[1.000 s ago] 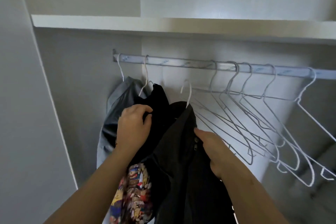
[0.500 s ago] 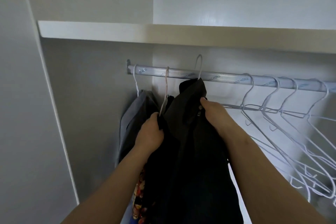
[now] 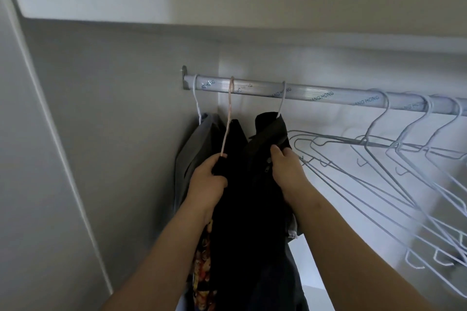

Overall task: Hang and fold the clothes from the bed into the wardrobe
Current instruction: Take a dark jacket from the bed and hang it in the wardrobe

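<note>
Garment [image 3: 267,134], dark and zipped, hangs on a white hanger [image 3: 282,101] whose hook sits over the rail [image 3: 328,94], directly above the right hand [image 3: 285,174]. The right hand grips the fabric just below the hanger neck, thumb on the near face and fingers hidden behind; this hold probably steadies the load while the hook settles. The left hand [image 3: 207,182] is closed round a bunch of black cloth at the base of a pink hanger [image 3: 229,113], which is hooked on the rail above that hand. This black top [image 3: 235,134] appears to be held aside so the two items do not overlap. The hands are apart, each clamped on its own item, with dark fabric between them. Beyond the left hand, nearest the rail bracket, a grey garment [image 3: 194,159] hangs on a third hook. Below the left wrist a printed fabric [image 3: 202,272] shows; which item it belongs to cannot be told. Outboard of the right hand, a row of empty hangers [image 3: 353,141] crowds the rail, their frames swung toward that hand. A shelf [image 3: 101,0] runs above both hands. Judgement: this hanging step is nearly complete; what it still calls for is release and a check that the fabric sits level on the hanger shoulders. Risk: a snag on the nearest empty wire.
</note>
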A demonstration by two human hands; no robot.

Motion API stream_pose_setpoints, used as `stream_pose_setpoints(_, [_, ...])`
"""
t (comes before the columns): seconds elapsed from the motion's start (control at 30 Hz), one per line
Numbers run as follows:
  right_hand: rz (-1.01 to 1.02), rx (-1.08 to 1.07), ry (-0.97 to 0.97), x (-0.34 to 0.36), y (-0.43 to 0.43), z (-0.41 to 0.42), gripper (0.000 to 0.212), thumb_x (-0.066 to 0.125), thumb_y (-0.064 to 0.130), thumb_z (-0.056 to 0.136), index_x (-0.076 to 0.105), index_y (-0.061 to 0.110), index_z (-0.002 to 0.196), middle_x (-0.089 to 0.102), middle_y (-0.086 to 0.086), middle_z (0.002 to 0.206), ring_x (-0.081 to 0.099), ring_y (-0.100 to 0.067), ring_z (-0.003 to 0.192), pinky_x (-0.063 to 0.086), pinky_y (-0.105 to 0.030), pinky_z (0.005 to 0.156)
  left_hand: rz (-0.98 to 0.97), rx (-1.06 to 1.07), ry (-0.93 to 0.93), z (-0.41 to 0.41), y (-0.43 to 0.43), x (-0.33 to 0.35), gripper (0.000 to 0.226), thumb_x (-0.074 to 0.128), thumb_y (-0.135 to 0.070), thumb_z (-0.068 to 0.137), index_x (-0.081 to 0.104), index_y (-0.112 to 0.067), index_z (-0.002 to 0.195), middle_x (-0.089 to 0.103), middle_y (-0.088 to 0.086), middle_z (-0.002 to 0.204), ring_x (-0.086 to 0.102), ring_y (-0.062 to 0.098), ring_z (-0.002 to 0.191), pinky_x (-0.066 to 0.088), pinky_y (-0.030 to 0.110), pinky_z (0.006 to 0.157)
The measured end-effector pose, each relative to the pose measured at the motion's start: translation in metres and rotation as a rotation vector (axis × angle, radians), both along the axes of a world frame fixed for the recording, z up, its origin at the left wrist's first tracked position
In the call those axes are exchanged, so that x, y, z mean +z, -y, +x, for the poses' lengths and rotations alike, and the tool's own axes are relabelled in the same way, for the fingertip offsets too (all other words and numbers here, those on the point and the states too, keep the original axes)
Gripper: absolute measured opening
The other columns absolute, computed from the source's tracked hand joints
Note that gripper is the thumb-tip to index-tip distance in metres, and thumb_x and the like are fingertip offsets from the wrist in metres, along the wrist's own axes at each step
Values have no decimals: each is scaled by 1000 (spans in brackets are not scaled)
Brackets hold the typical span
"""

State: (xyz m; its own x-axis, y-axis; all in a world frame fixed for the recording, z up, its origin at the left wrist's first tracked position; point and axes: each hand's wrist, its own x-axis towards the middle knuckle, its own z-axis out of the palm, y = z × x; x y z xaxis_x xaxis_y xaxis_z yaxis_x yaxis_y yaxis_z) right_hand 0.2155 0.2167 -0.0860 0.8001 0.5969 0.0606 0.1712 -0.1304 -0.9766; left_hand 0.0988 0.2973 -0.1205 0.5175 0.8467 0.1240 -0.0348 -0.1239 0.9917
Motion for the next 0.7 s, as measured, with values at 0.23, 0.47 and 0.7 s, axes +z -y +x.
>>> stream_pose_setpoints(0.23, [45, -57, -18, -13, -14, -2, 23, 37, 32, 99, 48, 16, 86, 53, 0, 80, 50, -11, 71, 34, -26, 54, 43, -64, -63, -5, -8, -1, 60, 43, 18, 80, 60, -39, 89, 64, -9, 87, 62, -4, 61, 45, 9, 52])
stream_pose_setpoints(0.47, [76, -70, -38, -27, -8, -13, 20, 46, 36, 95, 45, 18, 102, 53, 5, 83, 51, -6, 73, 35, -19, 52, 292, 51, -144, -8, 9, -6, 46, 52, 0, 87, 54, -30, 121, 58, -16, 106, 54, 1, 95, 38, 1, 74])
stream_pose_setpoints(0.7, [149, -117, -67, -40, 21, -26, 7, 50, 28, 92, 53, 23, 88, 58, 4, 79, 56, -10, 72, 42, -25, 61, 806, 345, -120, -16, 52, 9, 29, 59, -4, 83, 63, -12, 111, 60, -4, 108, 51, 15, 101, 33, 12, 88])
